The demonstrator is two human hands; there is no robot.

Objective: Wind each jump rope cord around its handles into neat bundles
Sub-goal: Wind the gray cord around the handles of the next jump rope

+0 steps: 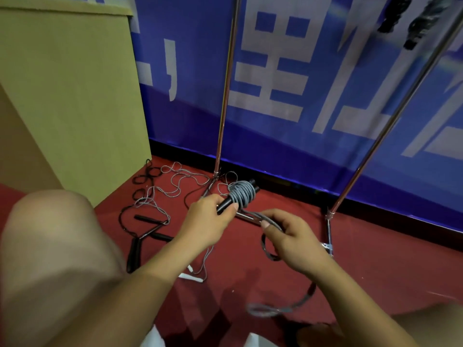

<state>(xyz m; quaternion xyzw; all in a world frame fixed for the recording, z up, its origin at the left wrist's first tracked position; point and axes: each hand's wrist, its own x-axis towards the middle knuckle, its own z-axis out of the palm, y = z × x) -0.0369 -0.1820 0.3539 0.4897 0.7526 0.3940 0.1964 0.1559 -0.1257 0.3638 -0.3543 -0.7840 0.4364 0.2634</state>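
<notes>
The left hand (209, 221) grips the black handles (226, 204) of a jump rope, thumb pressed against them just below a thick bundle of grey cord (242, 194) already wound round their upper part. The black handle tips stick out past the coils, pointing toward the blue banner (325, 83) at the back edge of the red floor (375, 259). From the bundle a free length of the grey cord runs down to the right hand (290, 236), which pinches it between thumb and curled fingers; past that hand the cord drops in a loose, blurred loop (280, 306) above the floor, near the front edge.

On the floor to the left, close to a tall yellow-green box (70, 96), lie more ropes, unwound: a tangle of thin grey cord (172, 184) mixed with black cord (147, 174), and several black handles (147, 219) lying apart from one another. A strip of white tape (190, 276) lies beneath the left forearm. Two metal poles (226, 96) rise from the floor in front of the banner, one behind the bundle, the other slanting at the right. A bare knee (55, 246) fills the lower left.
</notes>
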